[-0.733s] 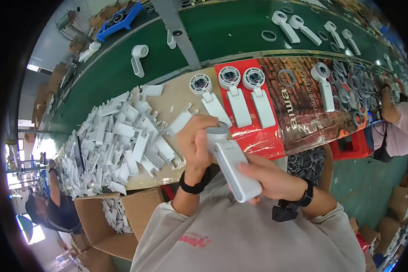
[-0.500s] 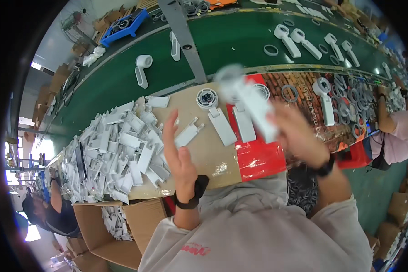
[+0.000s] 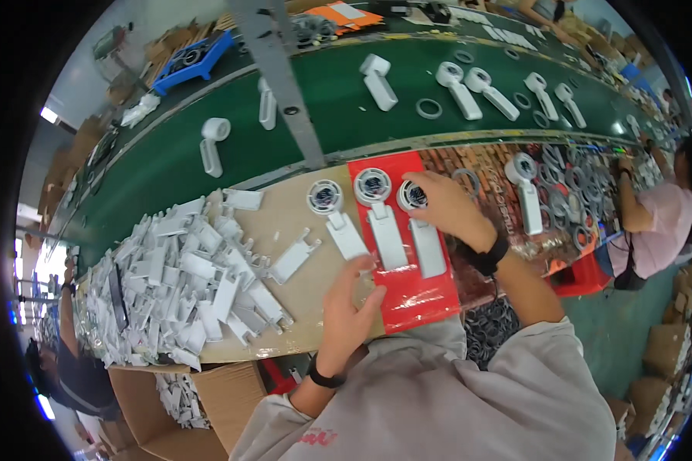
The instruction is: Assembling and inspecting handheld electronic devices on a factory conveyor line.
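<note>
Three white handheld fans with open round heads lie side by side in front of me: a left fan (image 3: 347, 235), a middle fan (image 3: 388, 237) and a right fan (image 3: 427, 250). My right hand (image 3: 457, 211) has its fingers curled over the right fan's head, partly hiding it. Just below the left and middle fans' handles, my left hand (image 3: 350, 315) hovers with thumb and fingers apart, holding nothing. A loose white handle cover (image 3: 294, 257) lies left of the fans. The middle and right fans rest on a red patch (image 3: 415, 307) of the tabletop.
A heap of white plastic parts (image 3: 184, 276) covers the table's left side. Grey rings (image 3: 569, 184) and another fan (image 3: 525, 192) lie at right. Beyond runs a green conveyor belt (image 3: 323, 84) carrying fans, crossed by a metal post (image 3: 277, 84). A cardboard box (image 3: 227, 399) stands below; people work on both sides.
The fan my right hand carried now lies on the green belt, and that hand has come to the right fan's head. My left hand has moved right, toward the handles. The view has shifted.
</note>
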`<control>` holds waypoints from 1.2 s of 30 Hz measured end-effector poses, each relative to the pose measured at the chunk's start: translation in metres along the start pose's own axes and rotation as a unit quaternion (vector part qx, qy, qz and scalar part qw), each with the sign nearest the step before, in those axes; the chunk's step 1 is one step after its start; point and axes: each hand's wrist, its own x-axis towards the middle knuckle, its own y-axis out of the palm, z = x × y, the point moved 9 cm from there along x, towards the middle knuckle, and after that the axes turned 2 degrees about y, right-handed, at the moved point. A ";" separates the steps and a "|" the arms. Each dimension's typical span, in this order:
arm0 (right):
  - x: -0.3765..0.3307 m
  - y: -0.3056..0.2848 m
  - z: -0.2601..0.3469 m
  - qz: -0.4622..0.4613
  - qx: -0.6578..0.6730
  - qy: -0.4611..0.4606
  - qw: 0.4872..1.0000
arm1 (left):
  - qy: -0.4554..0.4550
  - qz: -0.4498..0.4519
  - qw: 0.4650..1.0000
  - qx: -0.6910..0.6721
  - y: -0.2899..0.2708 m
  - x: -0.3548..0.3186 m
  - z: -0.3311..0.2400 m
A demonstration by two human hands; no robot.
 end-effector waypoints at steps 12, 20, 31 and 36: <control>-0.028 -0.039 -0.069 -0.098 -0.124 0.027 0.987 | -0.070 0.029 0.978 -0.197 0.054 0.020 -0.006; -0.087 -0.050 0.067 0.197 0.439 0.047 0.875 | 0.117 0.174 0.931 -0.299 0.038 0.020 -0.041; -0.113 -0.036 0.105 -0.033 0.656 0.053 0.752 | 0.320 0.133 0.932 0.110 0.031 -0.022 -0.103; -0.120 -0.056 0.109 -0.103 0.678 0.049 0.726 | 0.254 0.034 0.966 0.045 0.007 -0.029 -0.090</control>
